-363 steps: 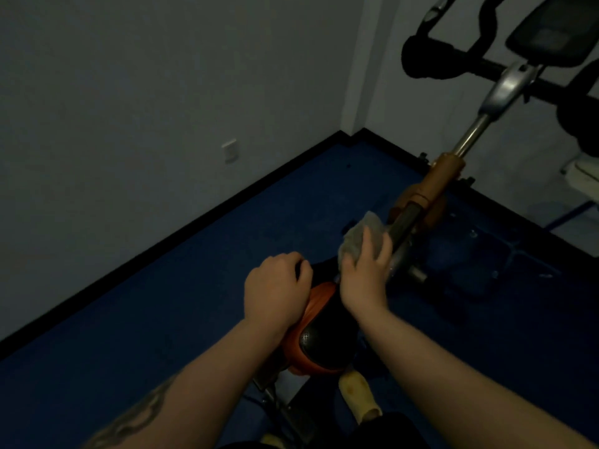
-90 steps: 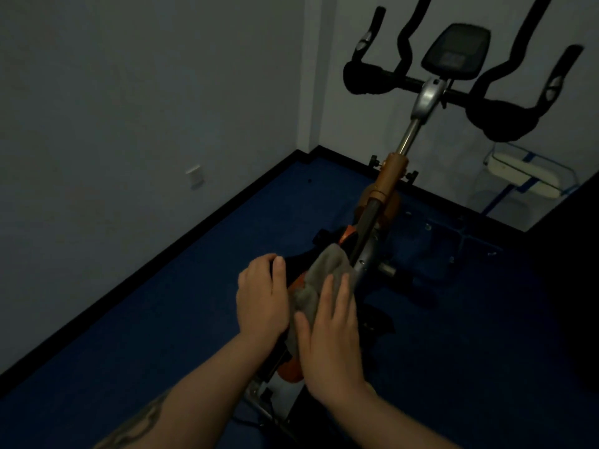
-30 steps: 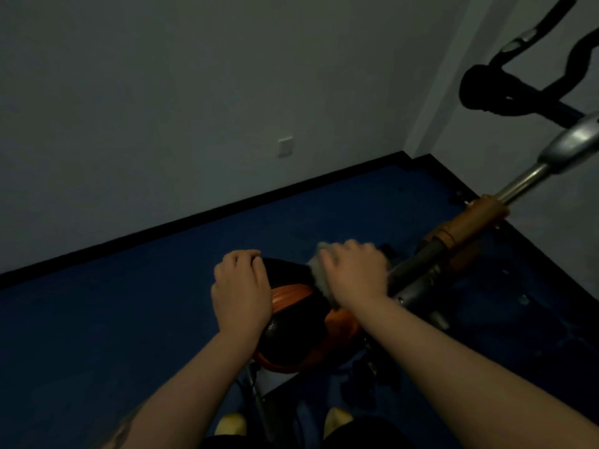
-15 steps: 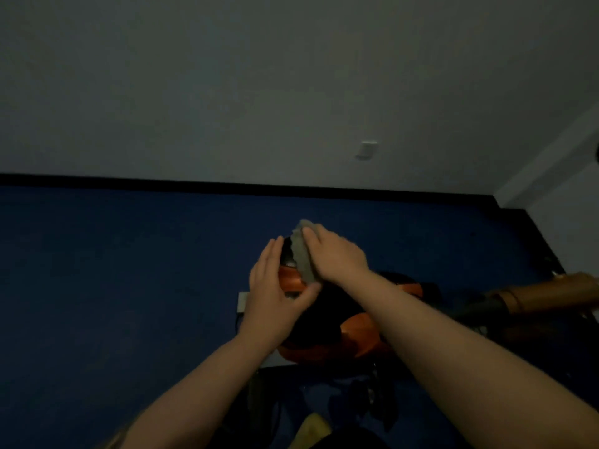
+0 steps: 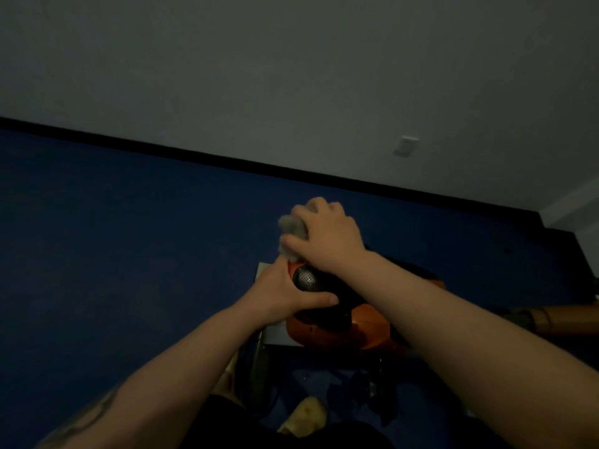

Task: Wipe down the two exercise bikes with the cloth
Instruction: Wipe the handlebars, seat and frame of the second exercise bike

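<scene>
At the far left a blue floor [image 5: 113, 254] runs up to a black skirting strip [image 5: 194, 153] under a grey wall [image 5: 291, 76]. The left forearm, with a dark tattoo near the elbow, reaches up from the bottom edge, and the left hand [image 5: 278, 299] grips the narrow end of the bike saddle [image 5: 311, 281], fingers curled down its far side and thumb laid across the black perforated top. Just above it, the right hand [image 5: 327, 234] is clenched round a grey cloth [image 5: 291, 226], which bunches out past the knuckles on the left (blurred, so its folds cannot be made out) and sits at the tip of the saddle, touching or just off it; I cannot tell which. Below the hands the saddle widens into an orange rim [image 5: 356, 332] around a black centre. Beneath that lies a pale base plate [image 5: 275, 335] of the exercise bike, and a yellowish shoe [image 5: 306, 418] shows on the floor near the bottom edge. Further right, a white wall socket [image 5: 406, 146] sits on the wall, and at the right edge a brown tube [image 5: 557, 319] of the bike frame pokes in behind the right forearm.
</scene>
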`<state>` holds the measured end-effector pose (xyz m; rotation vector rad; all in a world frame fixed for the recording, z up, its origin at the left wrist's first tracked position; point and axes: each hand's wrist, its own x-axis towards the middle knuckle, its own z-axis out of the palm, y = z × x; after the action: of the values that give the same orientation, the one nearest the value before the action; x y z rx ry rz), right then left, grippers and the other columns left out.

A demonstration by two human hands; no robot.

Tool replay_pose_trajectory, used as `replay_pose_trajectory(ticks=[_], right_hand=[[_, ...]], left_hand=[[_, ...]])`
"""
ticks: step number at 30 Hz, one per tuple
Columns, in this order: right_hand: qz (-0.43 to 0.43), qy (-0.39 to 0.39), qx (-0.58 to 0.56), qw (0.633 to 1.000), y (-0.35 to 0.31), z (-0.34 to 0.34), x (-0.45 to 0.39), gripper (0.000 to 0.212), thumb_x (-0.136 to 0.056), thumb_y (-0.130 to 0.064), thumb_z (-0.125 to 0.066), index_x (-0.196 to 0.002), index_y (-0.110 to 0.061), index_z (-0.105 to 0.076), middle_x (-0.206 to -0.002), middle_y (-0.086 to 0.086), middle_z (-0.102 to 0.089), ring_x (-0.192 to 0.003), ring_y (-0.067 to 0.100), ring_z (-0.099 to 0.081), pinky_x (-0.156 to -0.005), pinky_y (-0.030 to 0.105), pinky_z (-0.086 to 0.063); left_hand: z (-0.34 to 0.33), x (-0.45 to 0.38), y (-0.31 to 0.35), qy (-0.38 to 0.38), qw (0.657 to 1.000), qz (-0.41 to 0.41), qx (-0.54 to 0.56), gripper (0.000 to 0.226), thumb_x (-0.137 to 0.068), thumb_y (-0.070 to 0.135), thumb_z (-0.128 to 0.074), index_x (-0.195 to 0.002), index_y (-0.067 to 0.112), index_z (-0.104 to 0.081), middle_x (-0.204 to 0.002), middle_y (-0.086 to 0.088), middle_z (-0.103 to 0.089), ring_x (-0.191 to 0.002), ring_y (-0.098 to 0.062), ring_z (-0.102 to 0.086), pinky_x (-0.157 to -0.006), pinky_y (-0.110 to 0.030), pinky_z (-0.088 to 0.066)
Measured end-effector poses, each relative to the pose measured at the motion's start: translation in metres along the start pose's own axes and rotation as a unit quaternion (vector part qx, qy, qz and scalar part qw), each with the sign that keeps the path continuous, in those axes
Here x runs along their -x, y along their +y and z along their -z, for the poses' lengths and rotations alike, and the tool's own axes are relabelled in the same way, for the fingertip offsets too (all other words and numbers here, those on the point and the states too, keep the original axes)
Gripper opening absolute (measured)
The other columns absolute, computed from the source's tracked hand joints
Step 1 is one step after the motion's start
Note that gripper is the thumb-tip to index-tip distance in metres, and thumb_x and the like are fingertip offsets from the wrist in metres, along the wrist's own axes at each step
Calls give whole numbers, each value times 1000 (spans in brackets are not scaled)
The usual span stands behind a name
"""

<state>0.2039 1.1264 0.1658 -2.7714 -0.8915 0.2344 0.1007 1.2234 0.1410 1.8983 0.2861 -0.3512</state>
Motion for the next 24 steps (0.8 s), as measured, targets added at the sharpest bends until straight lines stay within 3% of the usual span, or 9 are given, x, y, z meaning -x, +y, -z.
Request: replay_pose_trajectory(ticks=[3,7,9,11,14,16,18,20,24], right_hand=[[66,28,21,997,7,6,20,44,-86,-59,-50,-124,-37,-50,-141,-4,-36,-124,26,-34,-92,43,-39],[-77,-140,-11,987,-10,17,-35,42,-80,-53,-58,-115,-30,-60,-115,-2,-57,-105,23,-52,-74,34,-40],[-130,-168,-22,977,-16,19,-52,42,-78,-51,-61,-111,-26,-64,-109,0,-62,-99,23,-57,-72,33,-42],[-87,-120,-23,989,-14,13,-34,37,-83,-48,-58,-111,-25,-64,-113,1,-59,-105,25,-54,-77,35,-43],[102,90,-1,991,-6,-5,17,34,-84,-43,-52,-108,-24,-67,-121,2,-56,-111,26,-49,-91,40,-38],[105,62,-25,992,-2,0,7,28,-84,-44,-53,-102,-27,-67,-117,-2,-57,-107,22,-51,-86,37,-40],[-32,-71,-55,995,-7,11,-22,20,-84,-47,-56,-92,-30,-63,-107,-5,-60,-99,20,-55,-74,33,-41],[-122,-136,-75,980,-11,17,-38,22,-83,-47,-57,-93,-28,-63,-103,-4,-61,-97,20,-57,-70,32,-40],[47,-8,-10,999,-5,10,8,34,-91,-49,-53,-117,-29,-60,-131,-3,-48,-118,23,-42,-92,37,-36]], left_hand=[[0,1,1,-1,1000,-26,18,89,-58,36,-91,-132,24,-43,-121,16,-59,-110,5,-56,-88,-11,-46],[2,-3,1,-8,999,-20,25,59,-63,21,-90,-108,32,-54,-99,17,-66,-90,7,-63,-74,-8,-48],[2,-4,0,-7,1000,-10,29,65,-58,31,-92,-110,31,-53,-101,13,-67,-91,5,-64,-80,-15,-53],[0,-2,-5,-9,1000,-2,30,84,-50,44,-91,-121,27,-49,-109,10,-66,-100,-2,-63,-88,-25,-54],[0,-2,-3,-8,999,-31,16,86,-55,39,-89,-128,26,-45,-116,13,-63,-107,2,-59,-91,-23,-51],[1,-5,-3,-12,999,-37,19,81,-59,33,-90,-128,25,-47,-115,14,-63,-105,5,-59,-90,-18,-50],[3,-7,-4,-23,999,-22,27,85,-55,40,-92,-126,25,-48,-112,12,-64,-102,2,-61,-90,-21,-52],[2,-8,-7,-15,999,0,32,98,-43,56,-91,-125,25,-47,-112,10,-65,-102,-4,-63,-92,-32,-54],[-1,-2,-8,-10,999,-29,19,93,-55,42,-91,-133,26,-41,-119,15,-59,-108,5,-56,-93,-19,-49]])
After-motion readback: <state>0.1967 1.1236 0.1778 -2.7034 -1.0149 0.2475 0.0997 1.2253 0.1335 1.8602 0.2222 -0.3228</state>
